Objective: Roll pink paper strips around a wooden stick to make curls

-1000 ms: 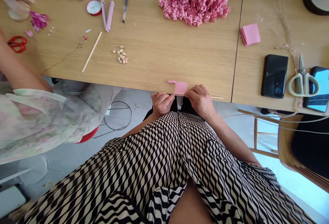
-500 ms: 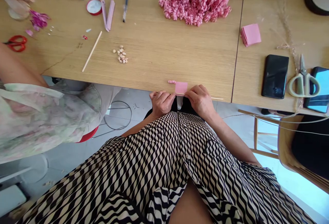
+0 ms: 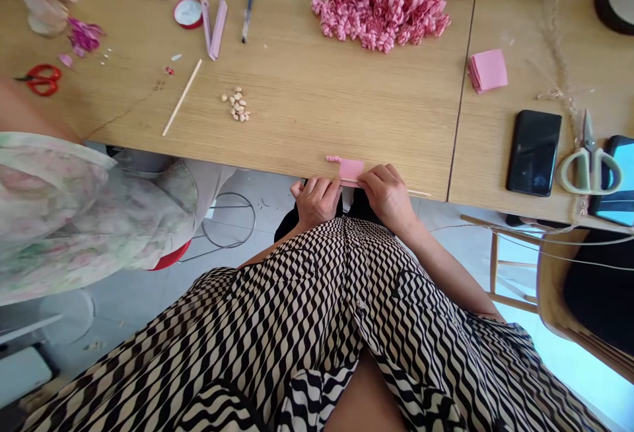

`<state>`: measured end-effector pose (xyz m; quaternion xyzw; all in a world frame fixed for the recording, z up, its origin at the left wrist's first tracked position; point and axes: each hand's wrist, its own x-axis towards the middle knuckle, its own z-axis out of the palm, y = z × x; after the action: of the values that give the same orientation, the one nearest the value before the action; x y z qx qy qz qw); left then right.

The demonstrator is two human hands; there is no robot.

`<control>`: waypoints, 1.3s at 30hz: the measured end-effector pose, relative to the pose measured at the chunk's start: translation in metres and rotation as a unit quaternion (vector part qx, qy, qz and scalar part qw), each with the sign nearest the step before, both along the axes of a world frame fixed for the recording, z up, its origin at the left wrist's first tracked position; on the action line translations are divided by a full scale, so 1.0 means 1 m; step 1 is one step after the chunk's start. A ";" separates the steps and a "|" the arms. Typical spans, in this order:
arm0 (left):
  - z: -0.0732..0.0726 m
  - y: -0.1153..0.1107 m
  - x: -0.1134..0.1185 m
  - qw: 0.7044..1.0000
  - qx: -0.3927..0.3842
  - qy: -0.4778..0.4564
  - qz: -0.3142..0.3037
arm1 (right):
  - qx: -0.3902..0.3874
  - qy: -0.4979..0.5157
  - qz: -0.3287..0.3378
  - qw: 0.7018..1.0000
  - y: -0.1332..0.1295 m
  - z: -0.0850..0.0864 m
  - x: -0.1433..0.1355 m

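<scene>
At the table's front edge, both of my hands pinch the near side of a small pink paper square (image 3: 351, 168). My left hand (image 3: 318, 201) is closed at its left corner, fingers bent. My right hand (image 3: 389, 195) is closed at the right corner. A thin stick (image 3: 420, 193) pokes out to the right from under my right hand, lying along the paper's near edge; its middle is hidden by my fingers. Just beyond my left hand, a little curled pink strip (image 3: 333, 158) lies beside the paper.
A heap of curled pink paper (image 3: 381, 6) lies at the back. To the right are a stack of pink squares (image 3: 488, 70), a black phone (image 3: 533, 153) and scissors (image 3: 589, 168). Leftward lie pistachio-like nuts (image 3: 240, 107), a pale stick (image 3: 182, 98) and red-handled scissors (image 3: 43, 80). Another person (image 3: 99, 214) sits at left.
The view has shifted slightly, so the table's things appear a little further right. Both hands keep their pinch on the paper and stick with hardly any visible movement.
</scene>
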<state>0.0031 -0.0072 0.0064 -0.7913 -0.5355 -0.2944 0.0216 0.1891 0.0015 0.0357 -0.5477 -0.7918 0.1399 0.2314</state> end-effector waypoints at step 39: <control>0.005 0.023 -0.021 0.996 -0.025 0.039 -0.080 | 0.008 -0.010 -0.018 1.000 0.009 -0.004 -0.006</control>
<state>-0.0177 0.0157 0.0109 -0.8424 -0.4767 -0.2511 -0.0009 0.1828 0.0101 0.0312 -0.5614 -0.7853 0.1234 0.2301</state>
